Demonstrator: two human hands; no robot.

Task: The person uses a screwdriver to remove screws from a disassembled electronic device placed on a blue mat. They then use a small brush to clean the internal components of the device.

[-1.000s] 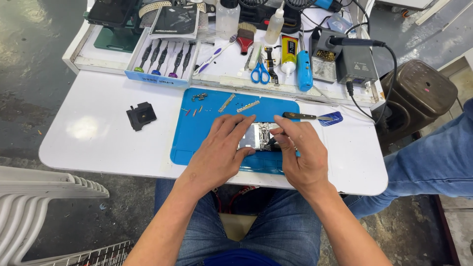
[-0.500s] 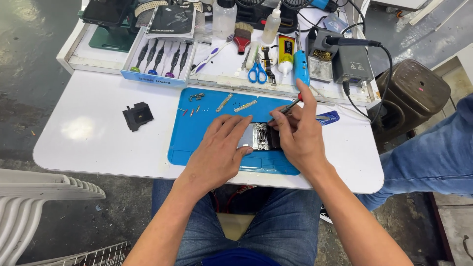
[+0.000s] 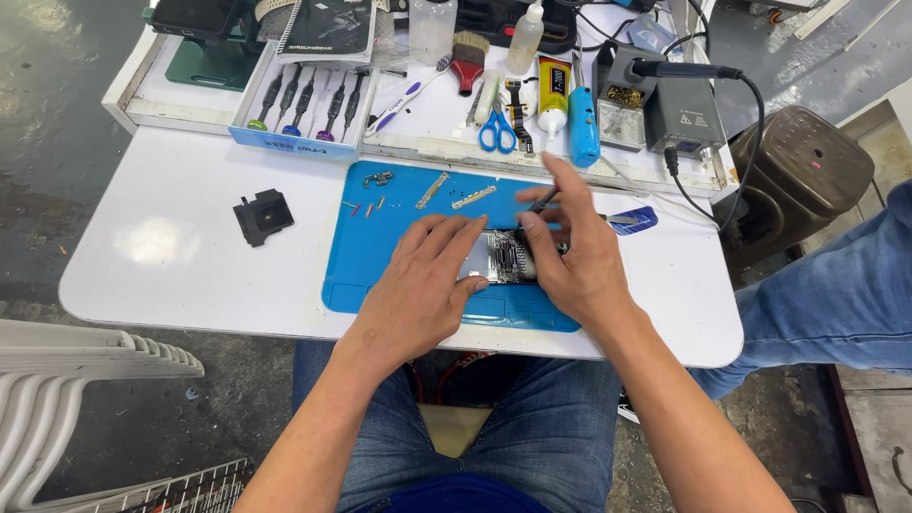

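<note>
An opened phone point(image 3: 503, 256) with its insides showing lies on a blue work mat point(image 3: 380, 256) on the white table. My left hand point(image 3: 423, 285) lies flat on the phone's left part and presses it to the mat. My right hand point(image 3: 570, 256) holds a thin dark screwdriver point(image 3: 543, 199) by pinched fingers, its tip down on the phone's upper right side. Small screws and two thin metal strips point(image 3: 432, 190) lie on the mat's far part.
A small black part point(image 3: 263, 216) lies left of the mat. A tray of screwdrivers point(image 3: 304, 104), blue scissors point(image 3: 497, 133), a glue tube, a brush, bottles and a soldering station point(image 3: 679, 109) stand along the back. A brown stool point(image 3: 803, 171) is at right.
My right hand picked the screwdriver up off the mat's right side and brought its tip down onto the phone. My left hand has stayed on the phone.
</note>
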